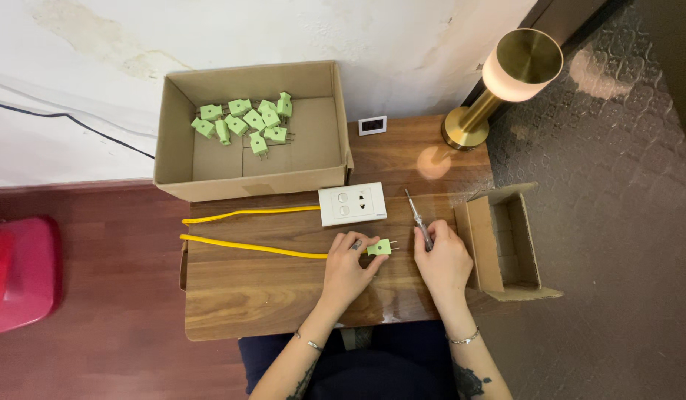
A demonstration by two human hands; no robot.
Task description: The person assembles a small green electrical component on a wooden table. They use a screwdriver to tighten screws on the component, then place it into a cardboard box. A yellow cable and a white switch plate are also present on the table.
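Plug, green, sits mid-frame on the desk, pinched in the left hand fingers on a yellow wire, while the right hand fingers grip a screwdriver.

Matt green plastic plug, glossy wood-grain table, brushed brass lamp, plain cardboard box.

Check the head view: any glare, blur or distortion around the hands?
Head view: lit brass lamp blows out its shade and throws a bright spot on the table; left hand, green plug, right hand and screwdriver are sharp; mild wide-angle bending at the edges.
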